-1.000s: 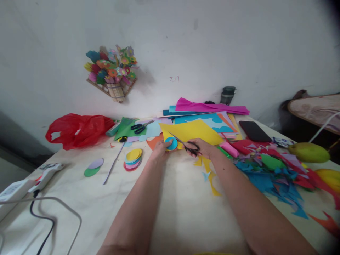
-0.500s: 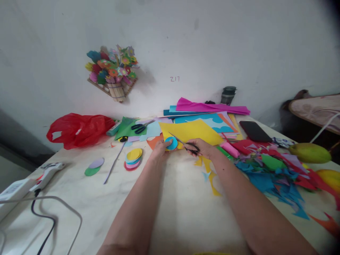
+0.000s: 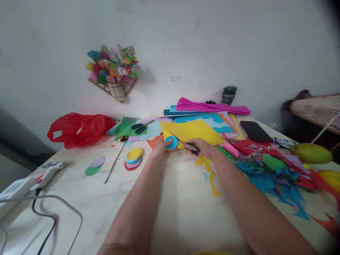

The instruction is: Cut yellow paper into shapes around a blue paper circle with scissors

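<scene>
My left hand (image 3: 160, 148) pinches a blue paper circle (image 3: 172, 142) against the near left edge of a yellow sheet (image 3: 196, 131). In my right hand (image 3: 199, 147) is a pair of scissors (image 3: 191, 146) with dark handles; the blades point up and left over the yellow sheet, beside the blue circle. To the left lies a small stack of paper circles (image 3: 133, 158), yellow on top, with blue, pink and red edges below. Farther left, a lilac circle (image 3: 97, 162) overlaps a green circle (image 3: 92, 170). Yellow offcuts (image 3: 212, 177) lie below my right hand.
Coloured scraps (image 3: 276, 177) heap at the right, near a phone (image 3: 255, 131) and a green mango-like fruit (image 3: 310, 153). Further back are stacked sheets (image 3: 209, 106), another pair of scissors (image 3: 139, 126) and a red plastic bag (image 3: 79, 129). A power strip (image 3: 16, 193) with cables sits at left.
Hardly anything differs. Both hands, the scissors, the blue circle and the yellow sheet keep nearly the same positions; the whole view has shifted very slightly.
</scene>
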Action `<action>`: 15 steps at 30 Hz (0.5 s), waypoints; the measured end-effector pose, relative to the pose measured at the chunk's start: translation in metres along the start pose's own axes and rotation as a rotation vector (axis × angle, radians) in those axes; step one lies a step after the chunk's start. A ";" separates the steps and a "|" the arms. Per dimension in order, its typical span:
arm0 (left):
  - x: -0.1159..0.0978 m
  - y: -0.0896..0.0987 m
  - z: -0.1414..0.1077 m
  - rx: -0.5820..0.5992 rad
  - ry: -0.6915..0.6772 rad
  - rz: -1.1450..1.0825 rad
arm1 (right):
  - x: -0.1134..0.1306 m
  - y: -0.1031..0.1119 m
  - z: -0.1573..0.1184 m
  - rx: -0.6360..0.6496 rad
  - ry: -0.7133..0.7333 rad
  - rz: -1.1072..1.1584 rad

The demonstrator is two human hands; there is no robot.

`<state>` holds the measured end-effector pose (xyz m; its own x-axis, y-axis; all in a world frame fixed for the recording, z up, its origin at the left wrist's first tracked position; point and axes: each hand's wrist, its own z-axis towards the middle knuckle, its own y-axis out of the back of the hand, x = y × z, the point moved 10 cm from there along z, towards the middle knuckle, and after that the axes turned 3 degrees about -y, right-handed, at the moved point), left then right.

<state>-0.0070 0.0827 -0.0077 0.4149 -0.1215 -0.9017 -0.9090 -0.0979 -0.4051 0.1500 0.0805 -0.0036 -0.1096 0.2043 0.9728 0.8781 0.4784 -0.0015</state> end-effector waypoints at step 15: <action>-0.006 0.000 0.003 0.114 -0.037 0.093 | 0.024 -0.002 -0.017 0.058 0.025 -0.293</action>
<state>-0.0094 0.0868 -0.0027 0.3290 -0.0879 -0.9402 -0.9428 0.0251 -0.3323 0.1537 0.0696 0.0233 -0.3427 0.0294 0.9390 0.7827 0.5617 0.2681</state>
